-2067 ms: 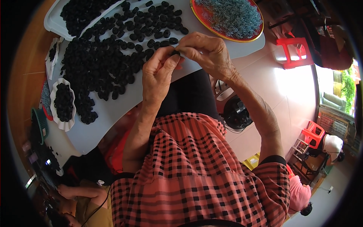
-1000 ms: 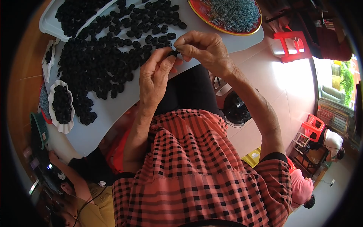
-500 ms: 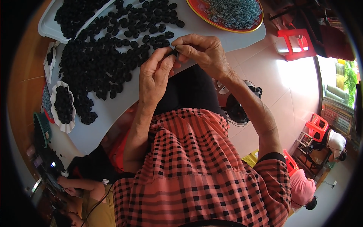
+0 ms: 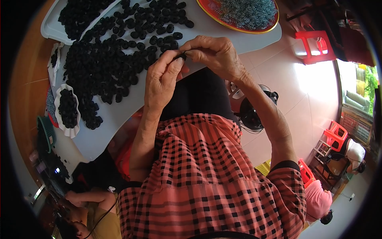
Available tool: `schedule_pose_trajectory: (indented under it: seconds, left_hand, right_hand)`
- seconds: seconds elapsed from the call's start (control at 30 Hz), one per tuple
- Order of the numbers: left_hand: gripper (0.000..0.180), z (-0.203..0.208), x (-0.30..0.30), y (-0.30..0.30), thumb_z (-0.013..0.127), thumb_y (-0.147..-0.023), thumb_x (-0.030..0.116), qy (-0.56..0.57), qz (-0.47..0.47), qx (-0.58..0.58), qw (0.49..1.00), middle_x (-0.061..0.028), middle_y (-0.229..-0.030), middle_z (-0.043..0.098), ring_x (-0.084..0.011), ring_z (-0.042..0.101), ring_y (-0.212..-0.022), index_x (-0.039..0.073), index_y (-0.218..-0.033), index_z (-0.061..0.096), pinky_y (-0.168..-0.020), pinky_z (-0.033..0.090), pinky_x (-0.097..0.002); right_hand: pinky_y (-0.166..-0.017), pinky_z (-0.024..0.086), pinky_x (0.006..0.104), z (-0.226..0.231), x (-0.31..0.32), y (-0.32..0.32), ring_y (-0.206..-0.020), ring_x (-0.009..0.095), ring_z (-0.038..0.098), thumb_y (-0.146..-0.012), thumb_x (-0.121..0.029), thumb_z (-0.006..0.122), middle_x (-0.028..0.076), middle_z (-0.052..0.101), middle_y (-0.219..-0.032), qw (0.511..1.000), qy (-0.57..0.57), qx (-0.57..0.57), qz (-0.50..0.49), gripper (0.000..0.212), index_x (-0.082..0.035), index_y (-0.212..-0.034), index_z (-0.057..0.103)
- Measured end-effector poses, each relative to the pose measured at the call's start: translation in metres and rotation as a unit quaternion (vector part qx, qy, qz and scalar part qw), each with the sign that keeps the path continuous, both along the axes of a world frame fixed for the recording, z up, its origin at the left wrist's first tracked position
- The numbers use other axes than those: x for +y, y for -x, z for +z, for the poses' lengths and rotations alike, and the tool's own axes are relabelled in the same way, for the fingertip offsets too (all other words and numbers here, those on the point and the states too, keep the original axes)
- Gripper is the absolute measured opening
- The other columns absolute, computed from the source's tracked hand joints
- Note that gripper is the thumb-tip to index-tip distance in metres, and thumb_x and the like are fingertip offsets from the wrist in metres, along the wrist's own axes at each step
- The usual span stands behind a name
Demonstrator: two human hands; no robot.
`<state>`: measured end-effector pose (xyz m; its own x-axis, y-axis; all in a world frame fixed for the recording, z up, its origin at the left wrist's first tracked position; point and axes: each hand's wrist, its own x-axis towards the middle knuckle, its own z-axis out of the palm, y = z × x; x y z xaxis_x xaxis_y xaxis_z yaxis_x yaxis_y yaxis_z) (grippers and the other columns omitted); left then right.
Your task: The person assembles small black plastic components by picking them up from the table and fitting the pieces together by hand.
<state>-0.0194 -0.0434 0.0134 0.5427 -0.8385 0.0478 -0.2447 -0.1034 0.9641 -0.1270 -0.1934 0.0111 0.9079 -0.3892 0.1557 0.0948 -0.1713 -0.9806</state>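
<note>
My left hand (image 4: 162,81) pinches a small black piece (image 4: 182,56) between thumb and forefinger, over the near edge of the table. From the right, my right hand (image 4: 217,51) closes thumb and forefinger on the same piece, so the fingertips nearly meet. Most of the piece is covered by the fingers. Just beyond and left of my hands lies a wide heap of small black ribbed round pieces (image 4: 105,67), spread over the pale table (image 4: 105,129).
A red, yellow-rimmed tray (image 4: 215,24) holds many small metallic coils (image 4: 246,14). More black pieces fill a white tray (image 4: 49,30) and a scalloped white dish (image 4: 73,132). One person (image 4: 101,199) sits lower left. Red stools (image 4: 308,46) stand right.
My right thumb and fingertips have shifted slightly around the black piece, and the fingers of that hand are drawn closer together. My left hand keeps its pinch with hardly any shift.
</note>
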Motion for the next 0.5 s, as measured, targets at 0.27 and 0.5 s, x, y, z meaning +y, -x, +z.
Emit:
schedule_pose_trajectory:
  seconds: [0.27, 0.5]
  left_hand:
    - [0.023, -0.001, 0.001, 0.001, 0.051, -0.096, 0.02, 0.007, 0.003, -0.003, 1.0, -0.0006, -0.073, 0.063, -0.0044, 0.051, -0.062, 0.005, -0.109, 0.063, -0.055, 0.041, -0.0195]
    - [0.019, 0.002, -0.004, 0.011, 0.052, -0.095, 0.014, -0.01, 0.038, -0.02, 0.999, -0.0046, -0.071, 0.064, -0.0082, 0.057, -0.061, 0.003, -0.106, 0.062, -0.055, 0.046, -0.0231]
  right_hand:
    - [-0.075, 0.052, 0.0219, -0.003, -0.005, -0.001, -0.082, 0.008, 0.062, -0.085, 0.001, 0.061, 0.004, 0.067, -0.088, 0.999, -0.032, -0.012, 0.031, 0.019, -0.001, -0.102, 0.07]
    - [-0.07, 0.051, 0.0224, -0.008, 0.002, 0.0, -0.079, 0.008, 0.062, -0.084, 0.003, 0.062, 0.005, 0.067, -0.084, 1.0, 0.02, -0.013, -0.013, 0.018, -0.001, -0.099, 0.07]
